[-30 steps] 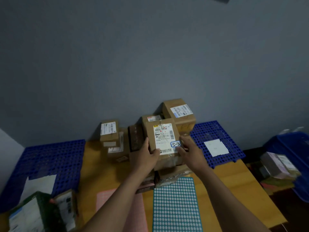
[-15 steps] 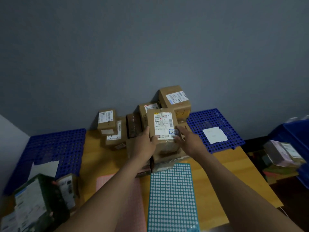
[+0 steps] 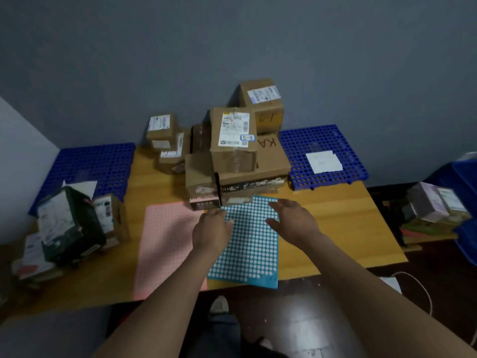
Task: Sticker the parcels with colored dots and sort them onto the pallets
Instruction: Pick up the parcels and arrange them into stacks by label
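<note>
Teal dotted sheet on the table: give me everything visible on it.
The teal rectangular sheet carries a dense grid of white round dots, looks like thin paper, and lies flat on the wooden table near its front edge, the near right corner seeming to overhang. Its left edge meets the pink dotted sheet; its far edge reaches the stacked cardboard parcels. The left hand and right hand are over its far half, fingers relaxed; contact cannot be told.

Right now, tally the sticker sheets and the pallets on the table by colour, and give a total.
Pink sticker sheet: 1
Teal sticker sheet: 1
Blue pallets: 2, the left blue pallet and the right blue pallet
Total: 4
</note>
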